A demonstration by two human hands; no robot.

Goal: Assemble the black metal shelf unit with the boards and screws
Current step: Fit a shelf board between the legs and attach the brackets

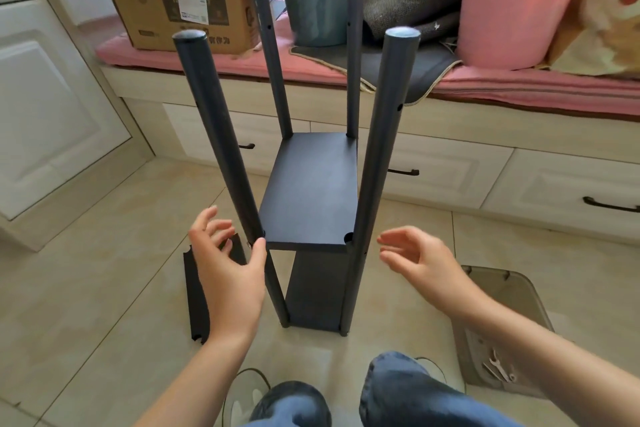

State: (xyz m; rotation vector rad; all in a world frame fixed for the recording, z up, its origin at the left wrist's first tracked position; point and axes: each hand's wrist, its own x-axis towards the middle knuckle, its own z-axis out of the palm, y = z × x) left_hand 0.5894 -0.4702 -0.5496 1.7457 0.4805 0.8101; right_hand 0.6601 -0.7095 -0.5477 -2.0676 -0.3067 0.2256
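The shelf unit stands on the floor with four poles up and two boards fitted. A spare board lies just left of it, not yet mounted. Left hand and right hand flank it, fingers spread, holding nothing.

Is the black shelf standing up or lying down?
Standing up. The shelf unit rests on the floor, its four poles pointing upward.
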